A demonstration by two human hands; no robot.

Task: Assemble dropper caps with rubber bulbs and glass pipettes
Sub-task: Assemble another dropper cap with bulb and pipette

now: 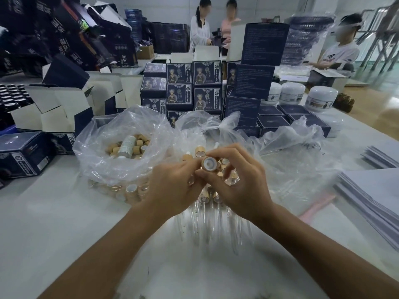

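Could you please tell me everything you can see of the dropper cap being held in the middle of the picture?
The dropper cap is a short round collar with a tan, wood-look outer wall and a white lining inside. Its open end is turned toward the camera, showing a pale round centre. It is held up above the table, over a heap of finished droppers. The left hand pinches it from the left and the right hand grips it from the right, fingers curled round its rim. Whether a bulb is fitted cannot be told.

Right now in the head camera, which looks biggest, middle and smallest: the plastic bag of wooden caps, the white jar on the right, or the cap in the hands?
1. Plastic bag of wooden caps.
2. White jar, though it sits farther away.
3. Cap, pinched between the left hand and right hand.
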